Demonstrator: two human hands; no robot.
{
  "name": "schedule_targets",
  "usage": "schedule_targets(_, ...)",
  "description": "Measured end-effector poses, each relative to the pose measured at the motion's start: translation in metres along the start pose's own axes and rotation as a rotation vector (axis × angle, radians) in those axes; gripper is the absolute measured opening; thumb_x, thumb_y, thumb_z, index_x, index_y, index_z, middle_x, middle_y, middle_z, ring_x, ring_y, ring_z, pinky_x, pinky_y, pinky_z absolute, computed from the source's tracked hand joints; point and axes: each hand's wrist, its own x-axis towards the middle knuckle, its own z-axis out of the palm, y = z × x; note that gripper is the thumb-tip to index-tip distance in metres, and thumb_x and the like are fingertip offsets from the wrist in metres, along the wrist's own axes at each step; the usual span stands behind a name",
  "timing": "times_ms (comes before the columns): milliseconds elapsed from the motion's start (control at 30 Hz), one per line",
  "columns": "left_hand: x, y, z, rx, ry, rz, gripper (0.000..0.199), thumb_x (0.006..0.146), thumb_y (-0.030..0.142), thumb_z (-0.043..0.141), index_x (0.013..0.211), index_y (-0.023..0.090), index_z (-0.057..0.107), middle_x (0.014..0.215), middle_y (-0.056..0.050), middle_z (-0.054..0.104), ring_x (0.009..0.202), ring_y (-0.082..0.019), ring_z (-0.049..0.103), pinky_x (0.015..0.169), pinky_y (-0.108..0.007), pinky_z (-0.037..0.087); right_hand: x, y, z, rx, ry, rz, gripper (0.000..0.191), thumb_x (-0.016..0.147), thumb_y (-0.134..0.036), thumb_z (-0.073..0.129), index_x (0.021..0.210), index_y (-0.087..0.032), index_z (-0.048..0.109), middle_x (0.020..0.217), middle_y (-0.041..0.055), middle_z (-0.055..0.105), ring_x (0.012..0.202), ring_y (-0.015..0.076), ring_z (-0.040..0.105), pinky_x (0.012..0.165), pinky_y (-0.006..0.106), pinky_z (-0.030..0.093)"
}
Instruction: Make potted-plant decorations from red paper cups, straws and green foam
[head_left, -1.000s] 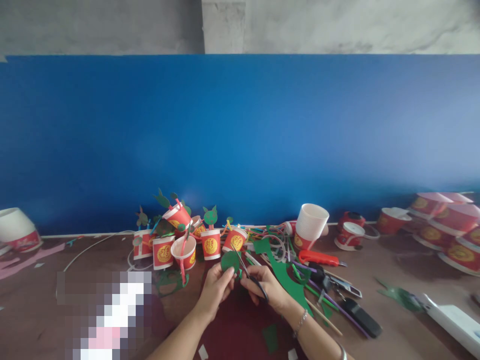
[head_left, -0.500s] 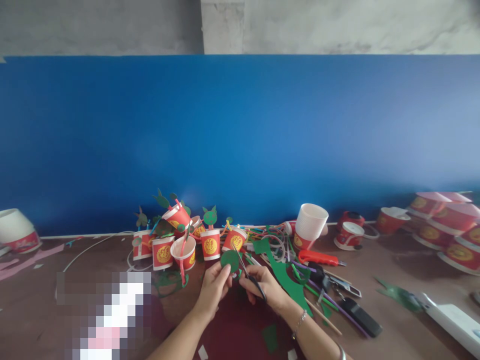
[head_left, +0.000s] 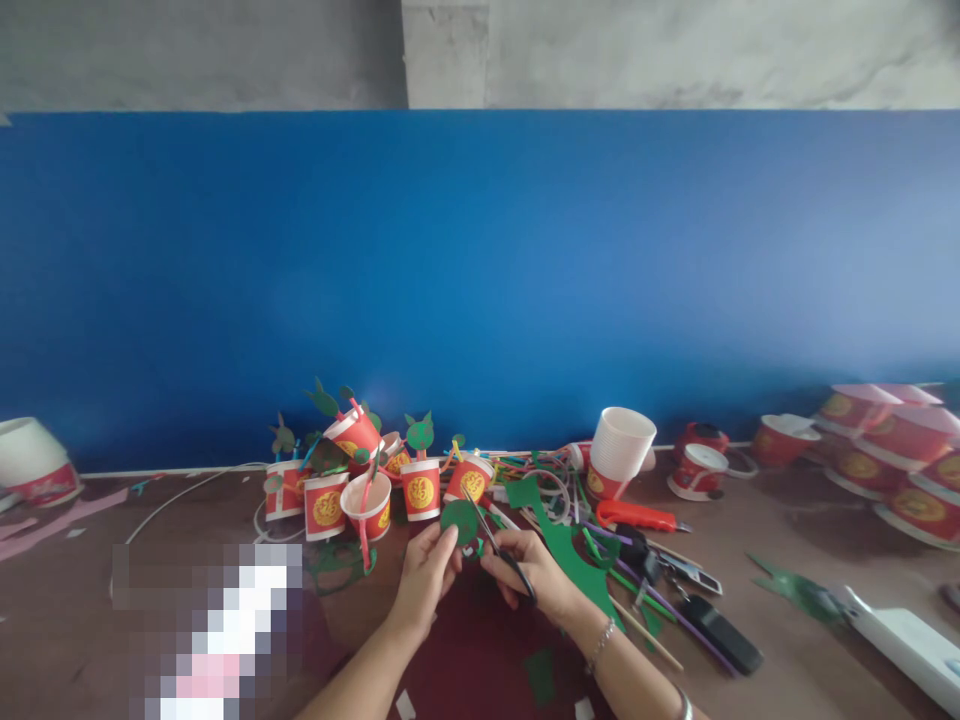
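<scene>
Between thumb and fingers, my left hand [head_left: 427, 575] pinches a round green paper disc [head_left: 459, 522]. My right hand [head_left: 529, 572] grips black-handled scissors [head_left: 517, 572], whose blades point up and left beside the disc's right edge. Whether the blades touch the paper I cannot tell. A larger cut green sheet [head_left: 574, 560] lies just right of my right hand. Beyond my hands stand several red-and-white paper cups, among them an upright one [head_left: 421, 490] with a green paper animal head [head_left: 420, 433] above it.
A stack of white cups [head_left: 622, 450] stands behind a red-handled cutter [head_left: 641, 516]. Keys with a black fob [head_left: 720, 632], straws and sticks litter the right side. Far right are a pile of red cups [head_left: 892, 450] and a white glue gun-like tool [head_left: 907, 640]. A blue panel [head_left: 480, 280] rises behind.
My right hand and the scissors have shifted very slightly to the right. The left hand and the green disc are almost unmoved.
</scene>
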Motion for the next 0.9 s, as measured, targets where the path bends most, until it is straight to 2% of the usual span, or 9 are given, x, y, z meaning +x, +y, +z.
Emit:
schedule_targets(133, 0.001, -0.003, -0.001, 0.005, 0.012, -0.011, 0.041, 0.075, 0.053, 0.058, 0.06, 0.016, 0.049, 0.047, 0.008, 0.041, 0.033, -0.001, 0.024, 0.035, -0.015, 0.014, 0.0, 0.0, 0.0, 0.004, 0.003, 0.002, 0.034, 0.066, -0.045, 0.071, 0.062, -0.015, 0.053, 0.036, -0.006, 0.048, 0.03, 0.0063, 0.04, 0.034, 0.017, 0.027)
schedule_targets(300, 0.0, 0.002, 0.001, 0.002, -0.018, -0.05, 0.043, 0.07, 0.055, 0.062, 0.06, 0.016, 0.048, 0.047, 0.007, 0.042, 0.035, -0.001, 0.026, 0.036, -0.016, 0.014, 0.0, -0.001, 0.0, 0.029, -0.005, -0.012, 0.034, 0.066, -0.045, 0.071, 0.066, -0.015, 0.056, 0.039, -0.0051, 0.051, 0.034, 0.0072, 0.044, 0.037, 0.018, 0.031)
schedule_targets(467, 0.0, 0.002, 0.001, 0.012, -0.032, -0.039, 0.043, 0.071, 0.055, 0.06, 0.059, 0.016, 0.048, 0.046, 0.007, 0.042, 0.033, -0.001, 0.024, 0.035, -0.016, 0.011, -0.001, -0.003, -0.001, 0.013, -0.015, -0.011, 0.034, 0.067, -0.046, 0.07, 0.064, -0.015, 0.054, 0.037, -0.0059, 0.049, 0.031, 0.0061, 0.04, 0.035, 0.018, 0.027)
schedule_targets(900, 0.002, 0.0, -0.001, 0.011, 0.033, -0.042, 0.045, 0.07, 0.059, 0.06, 0.06, 0.017, 0.047, 0.047, 0.008, 0.042, 0.033, -0.001, 0.025, 0.035, -0.016, 0.013, 0.0, 0.006, -0.004, -0.006, -0.026, -0.022, 0.033, 0.069, -0.044, 0.07, 0.064, -0.016, 0.054, 0.037, -0.0059, 0.047, 0.03, 0.0059, 0.039, 0.034, 0.018, 0.024)
